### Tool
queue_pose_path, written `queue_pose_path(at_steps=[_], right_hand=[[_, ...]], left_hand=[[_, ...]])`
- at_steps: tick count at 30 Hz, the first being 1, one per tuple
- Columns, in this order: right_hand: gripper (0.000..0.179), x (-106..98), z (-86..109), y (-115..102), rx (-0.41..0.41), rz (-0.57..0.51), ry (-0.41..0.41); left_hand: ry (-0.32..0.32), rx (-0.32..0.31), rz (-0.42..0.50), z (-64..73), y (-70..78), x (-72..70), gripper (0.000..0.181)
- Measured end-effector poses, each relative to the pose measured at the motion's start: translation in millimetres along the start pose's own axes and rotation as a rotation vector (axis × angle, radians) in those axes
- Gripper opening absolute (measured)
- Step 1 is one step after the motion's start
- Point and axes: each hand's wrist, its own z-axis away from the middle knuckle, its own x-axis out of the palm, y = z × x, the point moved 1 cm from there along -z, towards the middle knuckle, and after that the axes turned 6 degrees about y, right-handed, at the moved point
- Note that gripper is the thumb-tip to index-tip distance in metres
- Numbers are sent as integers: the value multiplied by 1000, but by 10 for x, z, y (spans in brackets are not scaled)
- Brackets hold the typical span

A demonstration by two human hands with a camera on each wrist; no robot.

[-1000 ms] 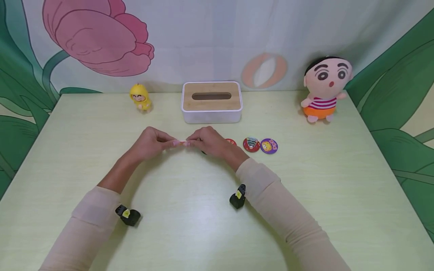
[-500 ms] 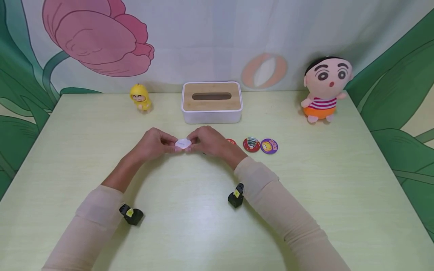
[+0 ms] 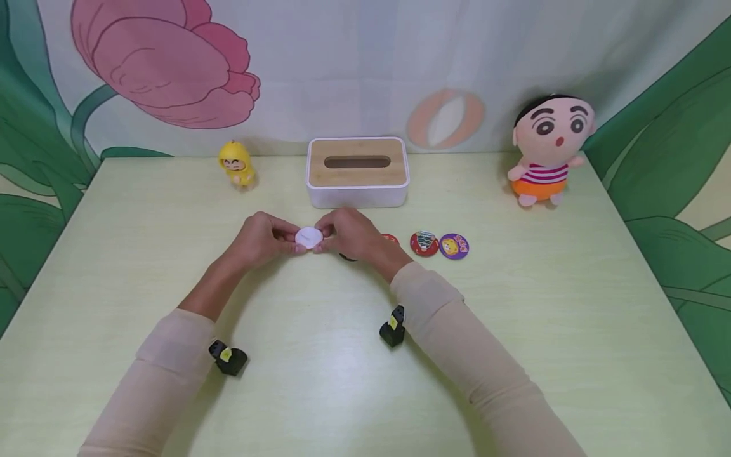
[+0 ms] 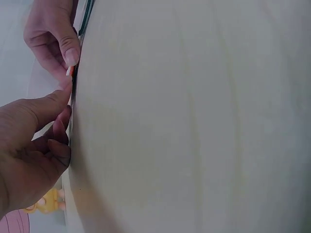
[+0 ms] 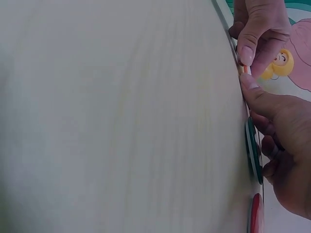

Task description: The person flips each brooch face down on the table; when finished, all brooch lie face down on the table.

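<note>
A small round badge [image 3: 309, 237] is held between both hands over the table, its plain white face turned up toward the head camera. My left hand [image 3: 264, 241] pinches its left edge between thumb and fingers. At the opposite edge, my right hand [image 3: 351, 238] pinches it the same way. From the wrists the badge is seen nearly edge-on, with an orange-red strip [image 5: 246, 69] showing between the thumbs. Under the right hand, a dark green disc [image 5: 252, 150] and a red disc [image 5: 256, 214] lie on the table, mostly hidden from the head camera.
Right of the hands lie a red round badge [image 3: 424, 244] and a purple one [image 3: 454, 246], side by side. Behind stands a white tissue box [image 3: 357, 197] with a wooden lid. A yellow figurine [image 3: 237, 165] is at back left, a plush doll [image 3: 545, 152] at back right.
The badge has tilted from edge-on to showing its white face to the head camera. Both hands still pinch it, and both forearms have shifted slightly.
</note>
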Motion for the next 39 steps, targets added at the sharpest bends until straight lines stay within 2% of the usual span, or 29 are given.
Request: queue_pose_path(at_steps=[12,23,27,31,35,39], right_hand=[[31,14,-29,-16,13,25,22],[22,21,-30,-28,-42,136,-5],[33,-18,-13,-51,-34,157,-39],[47,-66,11,-64,-21,135,-71],[47,-115,48,-47,-9,76,-85],[42,-162,100,-19,-32,55,-84]], left_hand=[[40,13,-23,-18,-35,18,33],[45,30,-28,4,-72,-5,30],[44,46,-37,21,-70,-29,29],[31,56,-51,36,-73,-70,29],[12,49,-53,50,-63,-98,28],[11,49,-50,78,-50,-90,25]])
